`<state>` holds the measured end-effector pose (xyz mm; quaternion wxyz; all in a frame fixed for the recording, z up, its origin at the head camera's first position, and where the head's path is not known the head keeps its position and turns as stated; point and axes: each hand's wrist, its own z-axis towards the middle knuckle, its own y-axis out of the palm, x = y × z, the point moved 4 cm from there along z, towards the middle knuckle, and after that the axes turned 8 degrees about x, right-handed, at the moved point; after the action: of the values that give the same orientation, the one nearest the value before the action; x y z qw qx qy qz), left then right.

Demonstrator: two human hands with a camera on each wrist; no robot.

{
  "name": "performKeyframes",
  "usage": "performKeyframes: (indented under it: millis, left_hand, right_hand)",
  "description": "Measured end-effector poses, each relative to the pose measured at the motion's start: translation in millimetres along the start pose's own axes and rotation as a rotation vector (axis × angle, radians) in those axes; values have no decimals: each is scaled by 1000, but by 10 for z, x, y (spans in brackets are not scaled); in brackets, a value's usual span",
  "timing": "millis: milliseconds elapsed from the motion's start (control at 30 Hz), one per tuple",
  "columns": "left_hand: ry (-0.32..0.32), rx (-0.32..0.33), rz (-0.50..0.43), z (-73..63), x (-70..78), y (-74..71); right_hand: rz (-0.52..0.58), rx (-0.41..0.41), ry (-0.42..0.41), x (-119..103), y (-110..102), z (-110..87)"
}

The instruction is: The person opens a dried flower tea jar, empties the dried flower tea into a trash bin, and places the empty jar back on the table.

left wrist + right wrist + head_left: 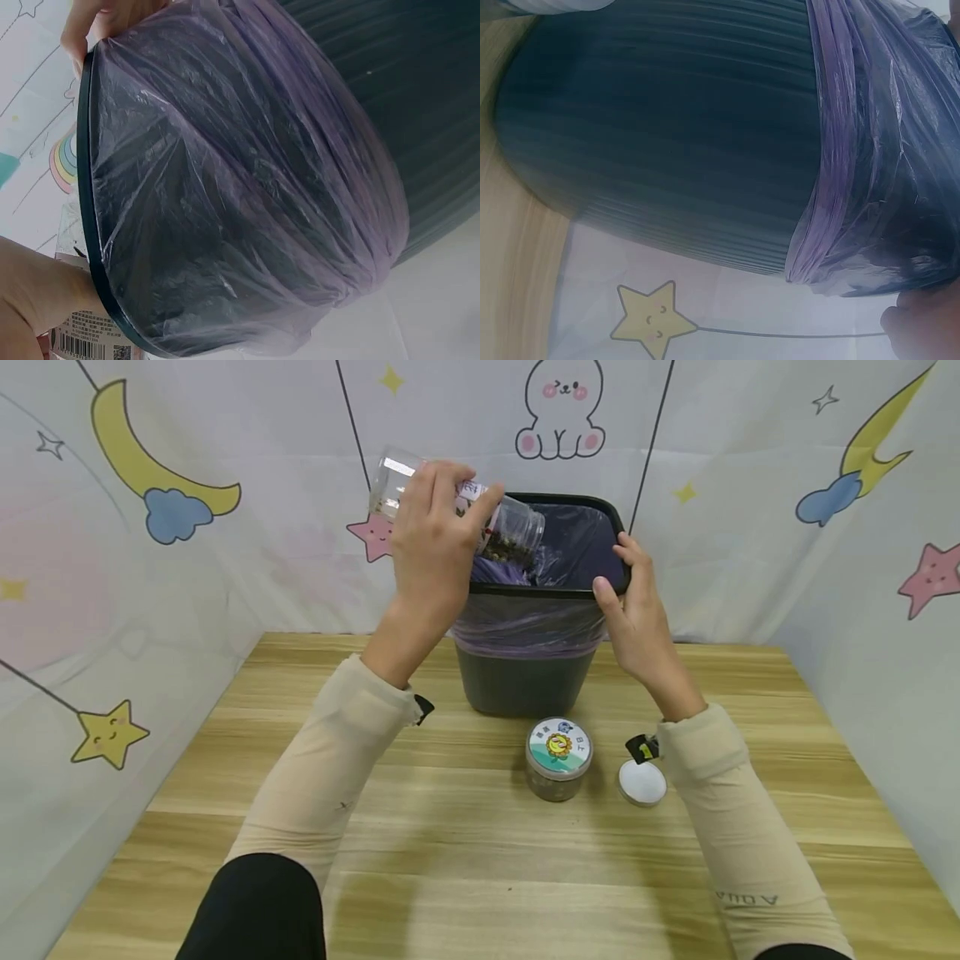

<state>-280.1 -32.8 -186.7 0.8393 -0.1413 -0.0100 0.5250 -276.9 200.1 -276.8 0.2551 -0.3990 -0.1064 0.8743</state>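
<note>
A clear plastic jar (517,527) with a printed label lies tilted in my left hand (438,539), its mouth lower and over the trash can. Dark, leafy bits sit inside near that mouth. My right hand (641,618) grips the black rim at the right side of the dark trash can (525,681). A thin purple bag (225,180) lines the can and folds down over its outside. In the left wrist view, the jar's label (90,334) with a barcode shows below the rim. The right wrist view shows the can's ribbed side (660,135) and part of my right hand.
A round clear tub (558,760) with a sunflower picture on its lid stands in front of the can. To its right lies a small white lid (642,782) on the wooden table (450,860). A printed cloth (300,527) hangs behind.
</note>
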Motion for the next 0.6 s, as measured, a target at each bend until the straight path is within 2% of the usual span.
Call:
performKeyframes:
  millis: [367, 600]
  left_hand:
    - [-1, -15, 17, 7, -24, -3]
    - [71, 43, 77, 44, 3, -21]
  right_hand:
    - [-7, -3, 2, -12, 0, -4]
    - [-11, -6, 0, -20, 0, -2]
